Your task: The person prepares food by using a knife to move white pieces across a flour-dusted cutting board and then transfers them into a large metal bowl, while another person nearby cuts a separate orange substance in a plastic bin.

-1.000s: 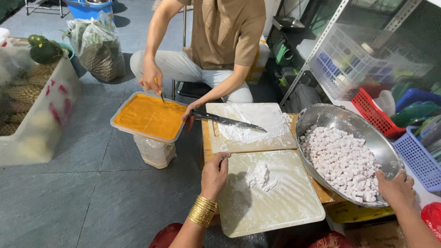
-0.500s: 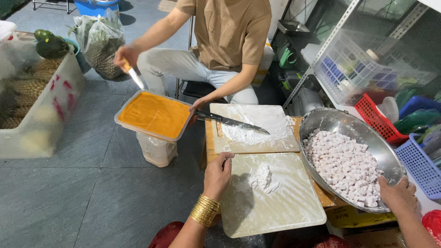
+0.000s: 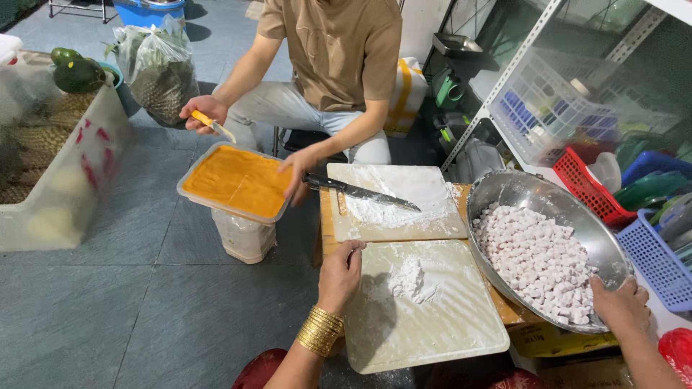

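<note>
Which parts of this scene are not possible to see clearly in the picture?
Head view only:
- Left hand: fingertips curl over the near cutting board edge, so what they touch is hidden.
- Right hand: fingers are behind the metal bowl rim.
- The other person is cut off by the top edge.
- Things in the baskets on the shelf: too small and crowded.

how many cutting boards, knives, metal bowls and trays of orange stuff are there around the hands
cutting boards: 2, the near board under the left hand and the far board
knives: 2, a long knife and a small orange-handled knife
metal bowls: 1, the metal bowl, right hand on its rim
trays of orange paste: 1, the tray
total: 6
</note>
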